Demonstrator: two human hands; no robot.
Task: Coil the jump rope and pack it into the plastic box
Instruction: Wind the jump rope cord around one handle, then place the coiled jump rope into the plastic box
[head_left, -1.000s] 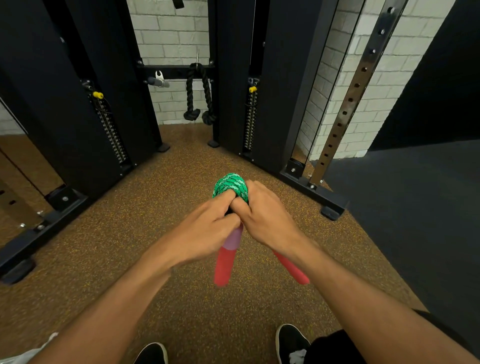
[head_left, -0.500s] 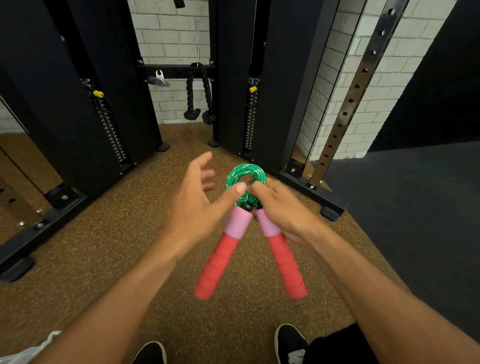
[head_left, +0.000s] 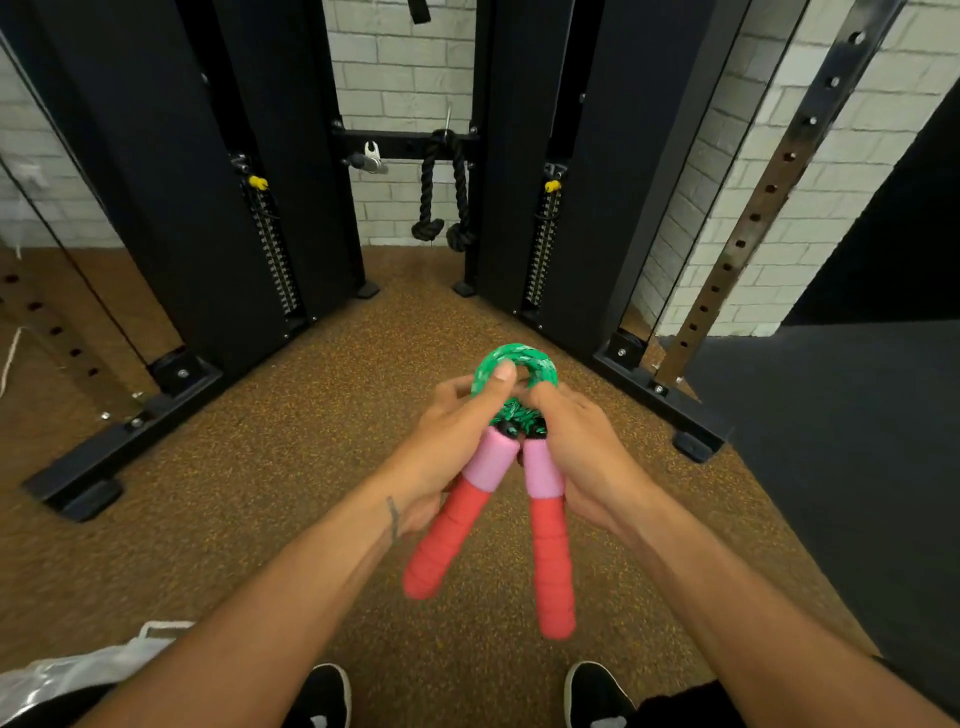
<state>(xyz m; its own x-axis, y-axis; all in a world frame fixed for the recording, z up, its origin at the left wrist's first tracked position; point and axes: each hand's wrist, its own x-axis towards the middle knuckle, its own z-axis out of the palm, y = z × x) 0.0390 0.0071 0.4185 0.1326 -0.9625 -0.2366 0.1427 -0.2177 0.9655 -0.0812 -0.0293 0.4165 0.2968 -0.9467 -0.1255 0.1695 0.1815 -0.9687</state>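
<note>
Jump rope, green coil: pinched by left hand and right hand grips to prevent unwinding, handles hanging.

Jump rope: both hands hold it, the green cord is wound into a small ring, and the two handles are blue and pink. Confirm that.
Not quite. The head view shows the handles are red and pink, not blue. The rest holds: left hand and right hand hold the jump rope, its green cord wound into a small ring.
</note>
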